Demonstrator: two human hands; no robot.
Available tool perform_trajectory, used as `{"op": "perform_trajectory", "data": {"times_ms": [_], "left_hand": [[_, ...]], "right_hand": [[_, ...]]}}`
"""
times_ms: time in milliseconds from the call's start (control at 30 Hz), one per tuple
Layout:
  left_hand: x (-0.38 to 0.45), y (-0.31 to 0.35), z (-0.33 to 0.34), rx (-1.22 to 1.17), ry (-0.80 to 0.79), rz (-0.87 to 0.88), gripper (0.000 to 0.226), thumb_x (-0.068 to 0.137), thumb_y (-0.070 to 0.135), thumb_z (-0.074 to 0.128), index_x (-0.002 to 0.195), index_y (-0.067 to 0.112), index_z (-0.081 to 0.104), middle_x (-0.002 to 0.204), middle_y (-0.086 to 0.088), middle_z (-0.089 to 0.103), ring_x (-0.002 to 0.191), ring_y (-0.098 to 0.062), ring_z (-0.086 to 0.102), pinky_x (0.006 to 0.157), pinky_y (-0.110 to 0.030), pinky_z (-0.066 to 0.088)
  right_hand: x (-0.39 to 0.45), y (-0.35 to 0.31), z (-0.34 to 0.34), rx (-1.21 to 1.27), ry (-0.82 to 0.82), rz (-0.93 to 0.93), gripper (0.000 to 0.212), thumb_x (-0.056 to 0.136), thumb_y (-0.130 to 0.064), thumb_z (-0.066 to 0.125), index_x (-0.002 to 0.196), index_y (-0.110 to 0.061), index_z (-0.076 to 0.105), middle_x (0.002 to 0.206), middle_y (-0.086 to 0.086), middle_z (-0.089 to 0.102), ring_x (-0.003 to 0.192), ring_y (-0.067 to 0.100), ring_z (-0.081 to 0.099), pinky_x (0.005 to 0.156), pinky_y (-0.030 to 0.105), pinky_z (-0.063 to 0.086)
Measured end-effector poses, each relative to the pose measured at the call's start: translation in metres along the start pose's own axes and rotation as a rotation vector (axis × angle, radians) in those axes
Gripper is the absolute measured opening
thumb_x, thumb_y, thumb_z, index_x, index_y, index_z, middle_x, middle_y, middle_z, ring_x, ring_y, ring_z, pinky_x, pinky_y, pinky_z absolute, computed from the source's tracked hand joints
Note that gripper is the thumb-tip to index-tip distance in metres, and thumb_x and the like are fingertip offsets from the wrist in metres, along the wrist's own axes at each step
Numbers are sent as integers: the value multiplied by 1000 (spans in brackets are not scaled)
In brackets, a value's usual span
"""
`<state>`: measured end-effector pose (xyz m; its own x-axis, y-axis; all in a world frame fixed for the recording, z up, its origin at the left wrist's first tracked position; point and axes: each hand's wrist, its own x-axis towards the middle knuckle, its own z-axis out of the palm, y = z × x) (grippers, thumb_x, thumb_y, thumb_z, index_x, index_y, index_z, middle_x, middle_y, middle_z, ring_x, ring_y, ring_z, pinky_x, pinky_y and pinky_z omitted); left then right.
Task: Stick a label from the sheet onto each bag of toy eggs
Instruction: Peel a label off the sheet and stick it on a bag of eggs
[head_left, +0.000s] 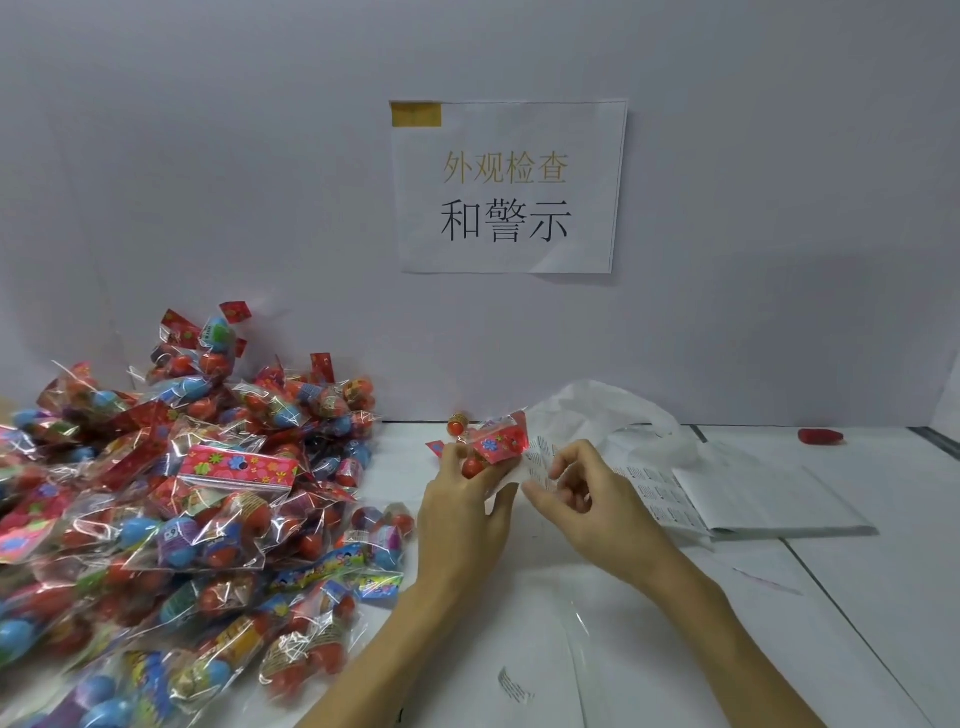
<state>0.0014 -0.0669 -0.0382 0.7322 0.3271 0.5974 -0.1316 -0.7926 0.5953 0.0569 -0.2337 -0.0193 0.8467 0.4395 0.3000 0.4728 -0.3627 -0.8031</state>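
We log, on the white bench (649, 649), the following. Item one: a bag of toy eggs (493, 447), clear film with a red flowered header card, raised just above the bench near its middle; our left hand (462, 512) grips it from below, fingers curled round the film. Item two: a white label (537, 460) with small print, pinched between thumb and forefinger of our right hand (582, 499), its edge touching the bag's right side (whether it is stuck down we cannot tell). Item three: the label sheet (753, 501), lying flat on the bench just right of the right hand, printed labels showing along its left edge. Item four: a large pile of bagged eggs (171, 509), filling the left of the bench. Item five: a paper sign (509, 187) with Chinese characters, taped to the wall behind. Item six: a white plastic bag (602, 410), crumpled behind the hands.
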Motion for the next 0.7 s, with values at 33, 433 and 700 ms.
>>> {"op": "perform_trajectory", "data": {"times_ms": [33,433,700], "left_hand": [[-1,0,1,-4,-2,20,40,89,13,80,126,27,76,127,-9,62,95,-32,69,79,-46,62],[-2,-3,6,-41,-52,92,39,95,13,74,132,28,72,130,-8,58,101,-30,67,83,-39,61],[-3,-3,6,-63,-162,96,33,104,23,61,136,29,68,140,-1,53,113,-23,64,92,-24,51]], "right_hand": [[0,1,2,-51,5,0,49,78,-74,67,93,-30,53,73,-9,52,64,5,47,65,28,48],[1,1,3,30,-35,-31,38,87,-66,65,82,-30,57,72,-11,59,64,3,50,63,17,45],[3,3,4,-17,6,-18,31,91,-54,71,82,-28,58,73,-9,62,62,4,51,63,17,45]]}}
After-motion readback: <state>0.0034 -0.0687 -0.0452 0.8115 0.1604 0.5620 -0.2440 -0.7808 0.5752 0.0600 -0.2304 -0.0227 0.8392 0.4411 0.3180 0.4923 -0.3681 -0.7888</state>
